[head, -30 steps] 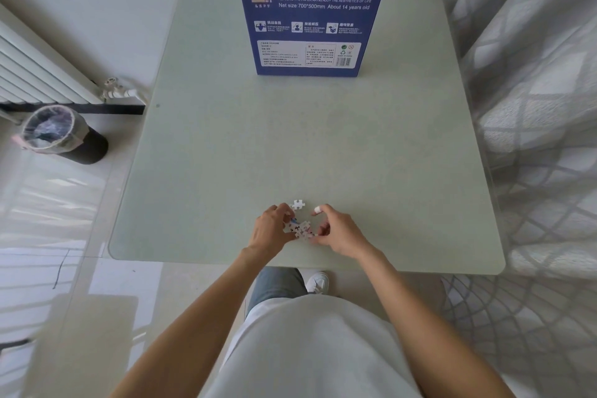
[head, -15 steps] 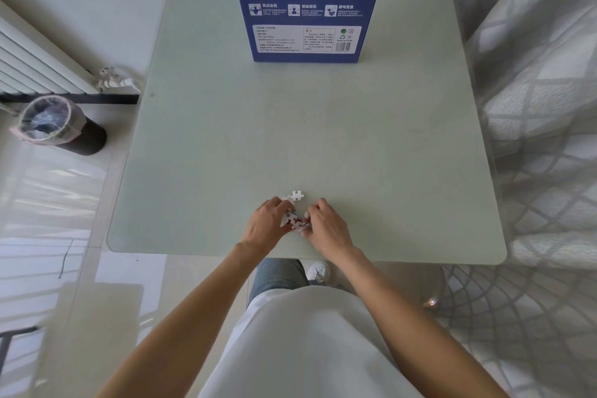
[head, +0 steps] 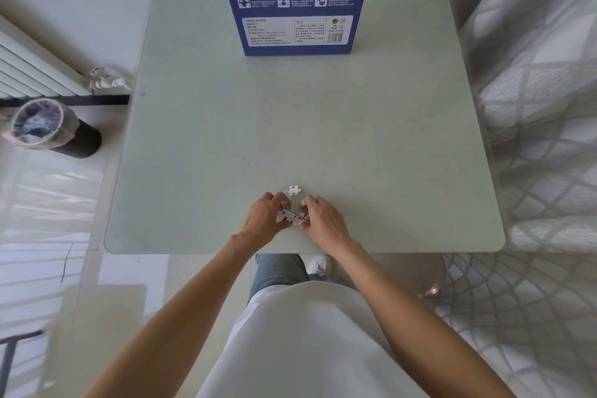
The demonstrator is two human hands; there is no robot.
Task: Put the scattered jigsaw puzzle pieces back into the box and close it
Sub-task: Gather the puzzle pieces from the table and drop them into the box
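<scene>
Near edge of table [head: 200,155], about 6 o'clock — left hand [head: 263,220] and right hand [head: 324,221] close together, fingers curled round a small cluster of puzzle pieces [head: 292,216] between them. One loose piece [head: 293,190] lies just beyond the fingertips, toward 12. Far edge, 12 o'clock — blue puzzle box [head: 295,0] standing upright, top out of view. Bin [head: 48,128] on the floor at 9.

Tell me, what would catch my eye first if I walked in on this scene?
Likely the tall blue puzzle box standing upright at the far edge of the pale table. Next, at the near edge, the left hand and right hand cupping a small heap of puzzle pieces between them, with one white piece lying just beyond the fingers. A lined bin stands on the floor to the left.
</scene>
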